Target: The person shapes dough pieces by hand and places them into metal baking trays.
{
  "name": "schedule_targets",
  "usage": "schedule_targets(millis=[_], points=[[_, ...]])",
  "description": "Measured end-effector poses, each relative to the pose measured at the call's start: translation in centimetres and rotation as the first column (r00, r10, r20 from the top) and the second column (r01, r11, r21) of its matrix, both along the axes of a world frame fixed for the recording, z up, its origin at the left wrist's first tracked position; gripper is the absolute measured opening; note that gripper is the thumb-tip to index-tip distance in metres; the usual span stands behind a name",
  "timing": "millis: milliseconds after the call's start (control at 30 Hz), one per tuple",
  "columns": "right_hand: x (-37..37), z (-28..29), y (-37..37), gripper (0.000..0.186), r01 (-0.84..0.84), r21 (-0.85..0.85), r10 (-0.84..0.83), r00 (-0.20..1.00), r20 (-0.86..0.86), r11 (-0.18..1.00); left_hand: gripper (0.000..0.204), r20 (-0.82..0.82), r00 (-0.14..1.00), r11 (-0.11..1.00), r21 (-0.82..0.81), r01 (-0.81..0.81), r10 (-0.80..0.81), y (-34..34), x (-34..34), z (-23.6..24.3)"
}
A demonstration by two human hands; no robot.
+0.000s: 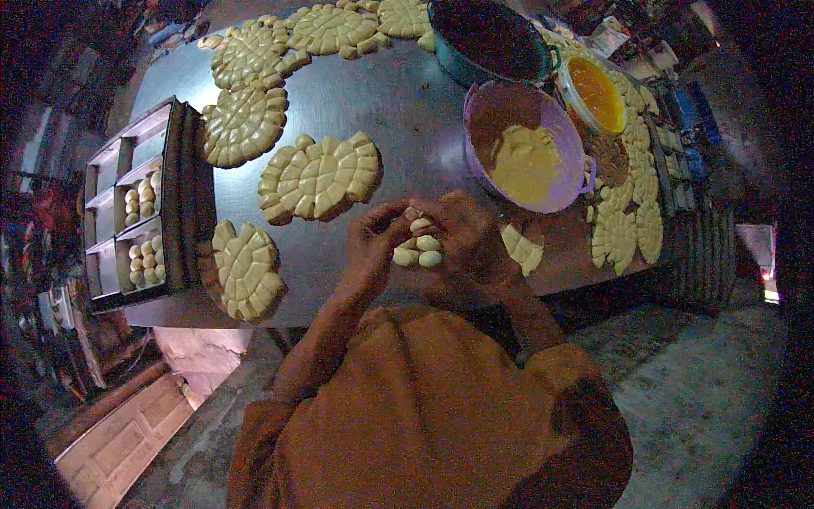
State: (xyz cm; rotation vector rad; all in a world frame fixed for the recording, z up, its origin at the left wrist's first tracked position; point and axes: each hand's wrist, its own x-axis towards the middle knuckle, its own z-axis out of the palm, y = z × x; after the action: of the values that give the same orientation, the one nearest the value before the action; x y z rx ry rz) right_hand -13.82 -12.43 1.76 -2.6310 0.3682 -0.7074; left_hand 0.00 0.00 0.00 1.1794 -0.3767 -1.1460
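Note:
At the near middle of the table, my left hand (pixel 378 240) and my right hand (pixel 464 224) meet, fingers pinched together around a small piece of dough (pixel 420 225). Fingers partly cover that piece. Just below it several small pale dough balls (pixel 429 258) lie in a cluster on the table. A cut wedge of flat dough (pixel 522 250) rests right of my right hand. Beyond my left hand is a slab of dough scored into segments (pixel 319 176); another scored slab (pixel 247 270) lies farther left.
A purple basin (pixel 476 165) holding a yellowish mash stands at right, with a dark green tub (pixel 444 61) and an orange-filled bowl (pixel 577 106) behind. Compartmented trays (pixel 174 254) with dough balls stand at left. More dough slabs (pixel 246 125) line the far left; others (pixel 623 233) fill the right edge.

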Motion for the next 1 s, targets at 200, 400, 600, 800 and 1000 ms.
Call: schedule_targets(millis=[200,400,600,800,1000], points=[[1.1,2.4,1.0,0.028,0.206,0.423,-0.192,0.978,-0.075,0.883,0.031,0.155,0.98,0.99,-0.058,0.131,-0.121,1.0,1.2,0.6],[0.6,1.4,0.3,0.019,0.264,0.661,-0.138,0.962,-0.237,0.702,0.025,0.325,0.929,0.981,0.126,0.146,-0.18,0.7,0.5,0.6],[-0.2,0.6,-0.8,0.021,0.28,0.711,-0.124,0.956,-0.265,0.645,0.023,0.466,0.881,0.996,0.082,0.045,-0.078,-0.4,0.0,-0.6],[-1.0,0.0,-1.5,0.03,0.357,0.796,-0.14,0.933,-0.332,0.489,0.043,0.324,0.946,0.997,-0.075,0.007,0.018,-1.8,-1.1,-0.6],[-2.5,-0.3,-2.0,0.046,0.224,0.863,-0.016,0.97,-0.244,0.454,0.073,-0.066,0.985,0.97,-0.195,0.143,-0.158,-2.2,-1.2,0.5]])
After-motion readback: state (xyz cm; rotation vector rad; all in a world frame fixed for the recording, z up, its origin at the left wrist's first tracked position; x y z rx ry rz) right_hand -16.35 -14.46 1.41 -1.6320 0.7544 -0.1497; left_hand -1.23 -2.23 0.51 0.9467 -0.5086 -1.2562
